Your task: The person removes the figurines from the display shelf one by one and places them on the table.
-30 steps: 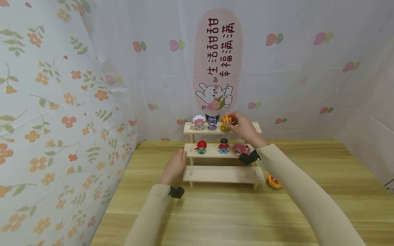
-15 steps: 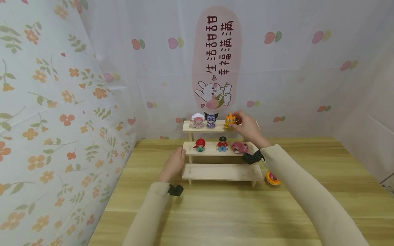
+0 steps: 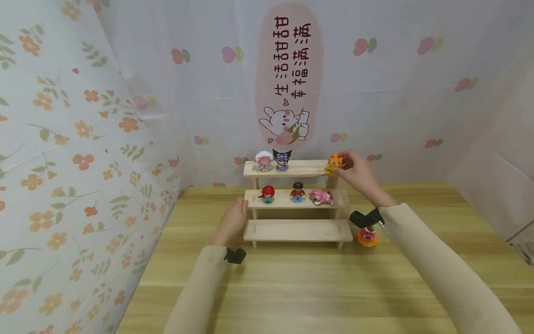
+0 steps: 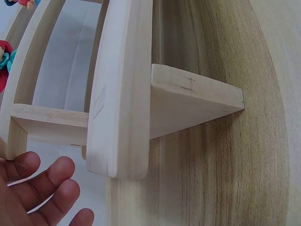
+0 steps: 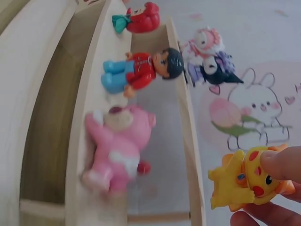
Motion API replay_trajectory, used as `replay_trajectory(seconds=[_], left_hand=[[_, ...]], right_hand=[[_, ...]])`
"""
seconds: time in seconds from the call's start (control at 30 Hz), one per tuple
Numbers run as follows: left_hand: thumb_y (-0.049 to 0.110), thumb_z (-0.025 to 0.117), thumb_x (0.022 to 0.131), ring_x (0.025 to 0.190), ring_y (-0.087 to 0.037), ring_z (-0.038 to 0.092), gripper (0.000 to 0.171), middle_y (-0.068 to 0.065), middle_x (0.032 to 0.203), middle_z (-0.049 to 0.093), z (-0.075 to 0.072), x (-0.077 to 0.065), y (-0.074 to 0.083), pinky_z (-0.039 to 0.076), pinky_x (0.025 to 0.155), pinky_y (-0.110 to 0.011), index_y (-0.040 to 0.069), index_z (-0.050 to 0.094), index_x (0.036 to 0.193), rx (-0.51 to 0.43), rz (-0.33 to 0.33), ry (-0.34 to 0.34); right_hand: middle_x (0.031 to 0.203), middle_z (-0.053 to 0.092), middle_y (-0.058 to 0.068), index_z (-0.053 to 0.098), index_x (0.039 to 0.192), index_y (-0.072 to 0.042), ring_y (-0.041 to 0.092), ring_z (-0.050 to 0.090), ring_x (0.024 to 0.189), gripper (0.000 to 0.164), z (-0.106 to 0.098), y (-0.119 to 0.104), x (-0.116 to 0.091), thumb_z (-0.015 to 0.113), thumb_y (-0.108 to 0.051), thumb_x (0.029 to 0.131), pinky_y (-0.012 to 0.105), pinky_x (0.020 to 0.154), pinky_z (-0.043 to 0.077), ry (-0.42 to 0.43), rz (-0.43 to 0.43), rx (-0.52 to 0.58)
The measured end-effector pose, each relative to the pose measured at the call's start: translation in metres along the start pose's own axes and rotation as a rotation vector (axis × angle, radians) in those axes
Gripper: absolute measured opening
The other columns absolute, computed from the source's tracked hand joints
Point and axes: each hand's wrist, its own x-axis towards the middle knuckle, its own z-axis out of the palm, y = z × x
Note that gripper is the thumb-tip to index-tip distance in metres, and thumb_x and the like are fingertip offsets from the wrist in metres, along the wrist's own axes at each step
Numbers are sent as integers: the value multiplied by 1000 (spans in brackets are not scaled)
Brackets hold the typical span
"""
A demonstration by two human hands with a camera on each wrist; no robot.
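My right hand (image 3: 356, 170) pinches a yellow toy figure (image 5: 235, 183) with an orange hood and red cheeks, at the right end of the wooden display stand's top tier. My left hand (image 3: 235, 214) grips the left end of the middle tier of the display stand (image 3: 292, 230); in the left wrist view its fingers (image 4: 51, 181) bend close under the corner. On the top tier sit a white-capped pink figure (image 3: 264, 160) and a black-and-purple one (image 3: 282, 160). The middle tier holds a red-haired figure (image 3: 268, 194), a black-haired boy figure (image 5: 141, 70) and a pink bear (image 5: 122, 146) lying down.
A round orange-and-pink toy (image 3: 367, 237) lies on the wood-grain table (image 3: 292, 287) to the right of the stand, close below the right wrist's black camera (image 3: 366, 218). A patterned cloth (image 3: 208, 116) hangs behind the stand, and a floral one (image 3: 75, 185) hangs on the left.
My right hand has moved the yellow figure to the right along the top tier, away from the black-and-purple figure. My left hand has stayed at the stand's left end.
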Motion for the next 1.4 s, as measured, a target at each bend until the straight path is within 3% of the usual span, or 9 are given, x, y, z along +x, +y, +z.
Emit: replay_trajectory(seconds=[0.17,0.43,0.63,0.8,1.07,1.4], left_hand=[[23,31,106,63,-19,43,28,-5,70,40,2,1,-1,38,56,-31,2,48,98,13,26,4],[24,32,105,69,-22,47,28,-6,73,42,2,2,-2,41,63,-36,2,48,100,24,25,18],[25,30,106,71,-22,47,29,-7,77,46,1,3,-2,42,65,-36,2,48,101,11,2,5],[24,30,105,71,-22,48,29,-8,77,47,1,3,-1,42,64,-36,2,48,101,18,1,1],[26,29,106,71,-21,48,30,-8,79,48,1,1,0,42,65,-35,4,48,100,19,-20,-10],[26,29,106,70,-21,47,30,-7,77,46,0,1,0,42,63,-34,3,49,102,6,-12,-15]], right_hand=[[117,56,27,45,130,4,37,55,101,46,-16,18,-20,63,-16,92,47,82,48,-1,29,-29],[110,58,24,46,130,1,35,57,96,47,-40,38,-49,63,-20,92,28,68,47,30,54,-70],[108,60,25,48,127,5,37,59,94,47,-46,58,-69,64,-20,92,34,69,48,42,60,-130],[109,60,25,46,128,5,38,59,97,49,-46,78,-88,64,-24,92,40,70,49,18,95,-153],[107,62,27,50,124,5,39,61,94,47,-33,113,-117,67,-22,89,33,66,48,4,127,-159],[104,60,29,48,119,6,41,61,92,45,-24,133,-136,70,-14,86,32,64,49,-35,173,-145]])
